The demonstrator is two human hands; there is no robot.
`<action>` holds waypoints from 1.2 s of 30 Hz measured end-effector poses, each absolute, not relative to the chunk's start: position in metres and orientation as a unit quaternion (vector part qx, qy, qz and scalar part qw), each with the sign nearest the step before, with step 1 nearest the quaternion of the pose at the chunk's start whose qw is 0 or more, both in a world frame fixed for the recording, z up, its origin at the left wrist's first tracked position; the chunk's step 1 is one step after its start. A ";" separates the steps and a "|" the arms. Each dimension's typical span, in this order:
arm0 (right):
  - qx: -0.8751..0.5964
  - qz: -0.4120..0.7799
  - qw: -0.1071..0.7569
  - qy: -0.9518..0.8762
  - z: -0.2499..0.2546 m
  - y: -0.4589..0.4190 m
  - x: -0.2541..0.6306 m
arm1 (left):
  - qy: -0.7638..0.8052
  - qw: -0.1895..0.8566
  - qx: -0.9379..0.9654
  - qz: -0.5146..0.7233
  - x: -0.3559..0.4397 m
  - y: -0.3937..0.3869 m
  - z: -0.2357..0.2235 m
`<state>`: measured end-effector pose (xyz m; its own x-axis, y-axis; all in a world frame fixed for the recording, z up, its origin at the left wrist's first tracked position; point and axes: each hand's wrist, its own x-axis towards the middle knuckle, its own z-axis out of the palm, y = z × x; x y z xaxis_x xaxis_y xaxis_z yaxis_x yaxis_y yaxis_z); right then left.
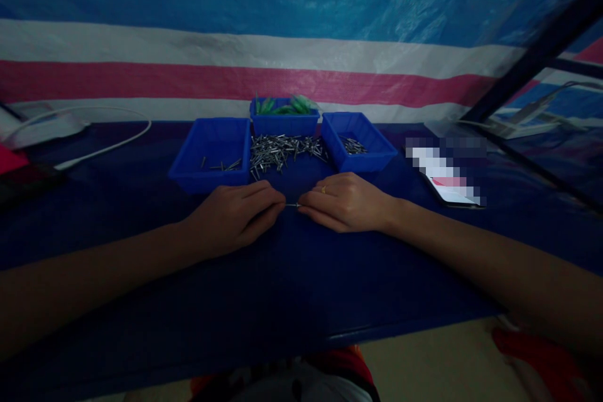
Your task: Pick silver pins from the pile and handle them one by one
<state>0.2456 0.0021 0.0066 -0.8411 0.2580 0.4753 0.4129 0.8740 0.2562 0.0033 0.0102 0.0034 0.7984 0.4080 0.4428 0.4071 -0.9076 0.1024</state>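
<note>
Between my two hands is a thin silver rivet (291, 205), held level just above the blue table. My left hand (240, 213) pinches its left end between thumb and fingers. At the other end, my right hand (342, 203), with a ring on one finger, is closed on the rivet near its small flange. Behind the hands lies a loose pile of silver rivets (282, 149). A blue bin (188, 166) to the left of the pile has several rivets on its floor. Another blue bin (377, 159) on the right holds a small heap of them.
A third blue bin (285, 124) at the back contains green items in clear plastic. On the right lies a phone (447, 185) with a lit screen. A white cable (117, 146) curves across the left side. A striped plastic sheet (282, 6) hangs behind the table (282, 289).
</note>
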 end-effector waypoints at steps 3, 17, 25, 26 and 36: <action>-0.181 -0.170 0.198 -0.948 0.005 0.003 0.245 | 0.215 -0.002 0.948 0.234 0.004 0.010 0.003; -0.198 -0.046 0.207 -0.957 0.010 -0.011 0.238 | 0.137 -0.039 0.949 0.281 0.001 0.008 0.003; -0.202 -0.043 0.190 -0.960 0.008 -0.008 0.238 | 0.137 -0.061 0.945 0.290 0.004 0.009 0.006; -0.202 -0.043 0.191 -0.959 0.008 -0.008 0.238 | 0.138 -0.059 0.946 0.286 0.004 0.009 0.006; -0.225 -0.021 0.174 -0.958 0.008 -0.006 0.239 | 0.115 -0.063 0.950 0.283 0.005 0.011 0.002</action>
<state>0.2386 -0.0059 0.0077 -0.8377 0.4250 0.3430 0.4394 0.8975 -0.0389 0.0045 0.0111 0.0017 0.8135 0.1829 0.5521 0.2539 -0.9657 -0.0542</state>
